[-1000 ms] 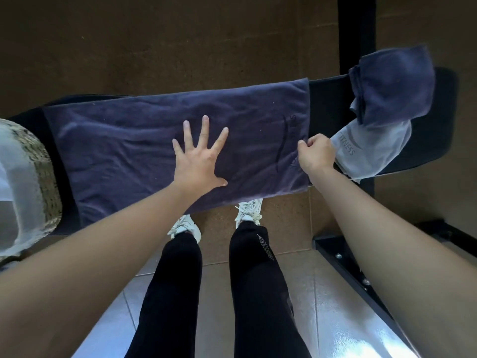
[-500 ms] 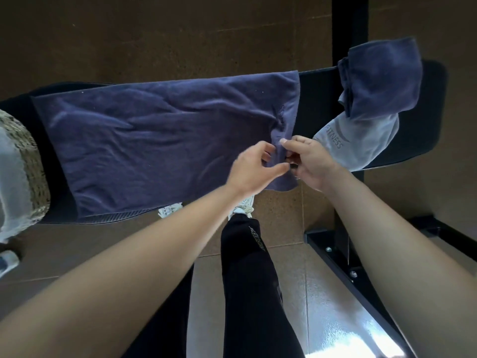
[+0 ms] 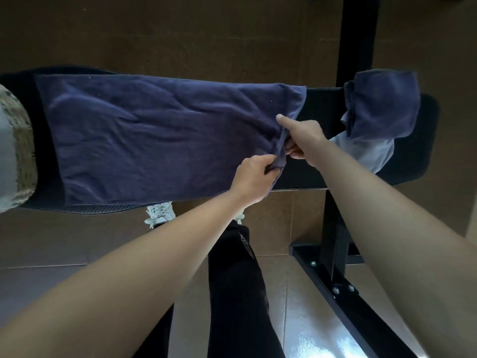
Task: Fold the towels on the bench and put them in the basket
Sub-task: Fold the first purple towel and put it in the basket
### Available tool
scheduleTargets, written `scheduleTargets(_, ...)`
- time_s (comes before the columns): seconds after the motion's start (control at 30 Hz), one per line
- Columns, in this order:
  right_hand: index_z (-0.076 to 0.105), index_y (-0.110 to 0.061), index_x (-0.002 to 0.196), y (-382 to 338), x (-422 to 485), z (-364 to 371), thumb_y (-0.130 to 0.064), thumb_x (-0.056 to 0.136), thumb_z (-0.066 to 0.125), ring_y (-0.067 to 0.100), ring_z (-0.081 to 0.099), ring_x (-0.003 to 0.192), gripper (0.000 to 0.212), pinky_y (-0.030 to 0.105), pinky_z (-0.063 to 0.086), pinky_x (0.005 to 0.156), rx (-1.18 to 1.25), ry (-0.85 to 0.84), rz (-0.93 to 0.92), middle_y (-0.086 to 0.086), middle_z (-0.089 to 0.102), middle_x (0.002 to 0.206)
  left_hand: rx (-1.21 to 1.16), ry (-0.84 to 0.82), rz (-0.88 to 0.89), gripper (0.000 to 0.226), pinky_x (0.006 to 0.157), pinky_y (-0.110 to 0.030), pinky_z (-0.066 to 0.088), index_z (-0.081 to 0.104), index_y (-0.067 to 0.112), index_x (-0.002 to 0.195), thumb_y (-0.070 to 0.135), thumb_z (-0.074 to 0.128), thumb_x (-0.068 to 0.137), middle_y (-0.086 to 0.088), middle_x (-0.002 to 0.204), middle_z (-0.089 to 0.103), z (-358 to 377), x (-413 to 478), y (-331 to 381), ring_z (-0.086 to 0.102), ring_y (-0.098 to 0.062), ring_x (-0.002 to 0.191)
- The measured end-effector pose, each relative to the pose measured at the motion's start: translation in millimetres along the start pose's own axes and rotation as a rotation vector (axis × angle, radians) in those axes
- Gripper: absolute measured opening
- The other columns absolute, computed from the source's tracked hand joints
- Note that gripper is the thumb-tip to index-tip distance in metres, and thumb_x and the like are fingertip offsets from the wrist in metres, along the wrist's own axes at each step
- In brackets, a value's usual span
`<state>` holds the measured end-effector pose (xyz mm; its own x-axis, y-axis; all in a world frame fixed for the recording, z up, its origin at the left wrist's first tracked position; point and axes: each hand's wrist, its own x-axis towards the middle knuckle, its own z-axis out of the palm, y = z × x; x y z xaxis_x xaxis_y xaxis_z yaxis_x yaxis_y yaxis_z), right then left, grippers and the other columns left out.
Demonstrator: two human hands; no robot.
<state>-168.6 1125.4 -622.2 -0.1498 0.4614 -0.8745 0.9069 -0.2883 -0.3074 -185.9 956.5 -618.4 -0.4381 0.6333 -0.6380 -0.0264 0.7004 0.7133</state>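
Note:
A long navy towel (image 3: 154,135) lies spread along the black bench (image 3: 320,104). My left hand (image 3: 254,177) pinches the towel's near right corner. Just beyond it, my right hand (image 3: 302,136) grips the same right edge, lifted a little off the bench. At the bench's right end a second navy towel (image 3: 384,104) lies bunched on top of a grey towel (image 3: 371,153). A woven basket (image 3: 22,151) with pale fabric inside shows at the left edge.
A black upright post (image 3: 358,34) rises behind the bench's right end, and the black steel frame base (image 3: 333,280) runs across the tiled floor at lower right. My legs and white shoes (image 3: 160,214) stand under the bench's front edge.
My left hand left the middle of the towel and came right to pinch its near corner. My right hand moved up along the right edge, which is now gathered and lifted.

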Motion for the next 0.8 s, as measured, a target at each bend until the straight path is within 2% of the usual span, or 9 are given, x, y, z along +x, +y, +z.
scheduleTargets(0.07, 0.069, -0.011, 0.101, -11.6, 12.5, -2.0, -0.038, 0.092, 0.072, 0.023, 0.070, 0.077, 0.029, 0.030, 0.052, 0.059, 0.014, 0.050, -0.003, 0.009, 0.072, 0.086, -0.005, -0.015, 0.015, 0.028, 0.062, -0.042, 0.044, 0.053, 0.012, 0.070, 0.019, 0.063, 0.096, 0.005, 0.058, 0.051, -2.1, -4.3, -3.9, 0.050, -0.020, 0.061)
scheduleTargets(0.17, 0.066, -0.012, 0.116, -29.1, 23.5, -2.2, -0.022, 0.092, 0.071, 0.025, 0.071, 0.088, 0.027, 0.031, 0.053, 0.057, 0.052, 0.096, 0.025, 0.011, 0.072, 0.103, -0.086, -0.058, -0.012, 0.033, 0.060, -0.036, 0.037, 0.051, 0.012, 0.066, 0.018, 0.066, 0.095, 0.007, 0.056, 0.048, -9.3, -12.2, -11.7, 0.044, -0.015, 0.058)
scheduleTargets(0.27, 0.067, -0.012, 0.110, -42.0, 20.2, 1.6, -0.010, 0.094, 0.067, 0.021, 0.069, 0.084, 0.016, 0.028, 0.053, 0.053, 0.160, 0.105, -0.035, 0.007, 0.070, 0.096, -0.200, -0.089, -0.080, 0.035, 0.060, -0.032, 0.037, 0.053, 0.015, 0.064, 0.017, 0.068, 0.094, 0.007, 0.057, 0.051, -20.2, -24.7, -19.8, 0.046, -0.010, 0.058)
scheduleTargets(0.33, 0.066, -0.014, 0.100, -48.3, 13.4, 7.8, -0.008, 0.096, 0.065, 0.019, 0.068, 0.078, 0.007, 0.024, 0.052, 0.050, 0.277, 0.092, -0.080, 0.006, 0.069, 0.090, -0.278, -0.064, -0.134, 0.037, 0.059, -0.027, 0.037, 0.053, 0.019, 0.062, 0.017, 0.070, 0.094, 0.011, 0.056, 0.049, -28.2, -33.6, -25.5, 0.046, -0.007, 0.058)
scheduleTargets(0.4, 0.065, -0.016, 0.099, -54.9, 5.0, 17.3, -0.010, 0.097, 0.064, 0.020, 0.070, 0.080, 0.006, 0.026, 0.054, 0.054, 0.371, 0.072, -0.102, 0.007, 0.070, 0.093, -0.353, -0.032, -0.178, 0.034, 0.058, -0.023, 0.037, 0.056, 0.018, 0.064, 0.018, 0.071, 0.094, 0.013, 0.056, 0.050, -38.1, -43.3, -31.5, 0.047, -0.004, 0.058)
scheduleTargets(0.5, 0.062, -0.014, 0.114, -66.1, -9.2, 38.7, -0.013, 0.097, 0.065, 0.024, 0.071, 0.088, 0.017, 0.030, 0.058, 0.061, 0.519, 0.002, -0.094, 0.011, 0.069, 0.105, -0.463, 0.000, -0.229, 0.022, 0.064, -0.027, 0.044, 0.065, 0.009, 0.075, 0.018, 0.071, 0.094, 0.004, 0.066, 0.060, -55.1, -61.2, -43.0, 0.055, -0.006, 0.065)
scheduleTargets(0.6, 0.058, -0.010, 0.126, -78.3, -24.1, 65.8, -0.015, 0.100, 0.061, 0.022, 0.068, 0.081, 0.027, 0.028, 0.055, 0.055, 0.620, -0.080, -0.100, 0.011, 0.065, 0.099, -0.550, 0.053, -0.252, 0.017, 0.071, -0.031, 0.049, 0.069, 0.004, 0.084, 0.016, 0.070, 0.096, -0.013, 0.075, 0.069, -69.6, -81.5, -56.6, 0.061, -0.010, 0.073)
scheduleTargets(0.67, 0.057, -0.009, 0.130, -88.8, -35.5, 86.3, -0.017, 0.102, 0.059, 0.020, 0.067, 0.084, 0.029, 0.028, 0.055, 0.055, 0.632, -0.161, -0.097, 0.010, 0.064, 0.100, -0.608, 0.098, -0.266, 0.013, 0.072, -0.027, 0.051, 0.071, 0.006, 0.087, 0.014, 0.069, 0.097, -0.007, 0.075, 0.071, -79.5, -94.2, -65.1, 0.062, -0.008, 0.074)
scheduleTargets(0.8, 0.057, -0.013, 0.131, -113.1, -57.6, 128.0, -0.017, 0.100, 0.063, 0.026, 0.069, 0.109, 0.032, 0.036, 0.062, 0.074, 0.568, -0.283, -0.063, 0.013, 0.066, 0.124, -0.635, 0.239, -0.308, 0.012, 0.069, -0.021, 0.050, 0.074, 0.013, 0.088, 0.016, 0.069, 0.098, 0.010, 0.074, 0.071, -103.7, -116.2, -91.9, 0.064, -0.003, 0.073)
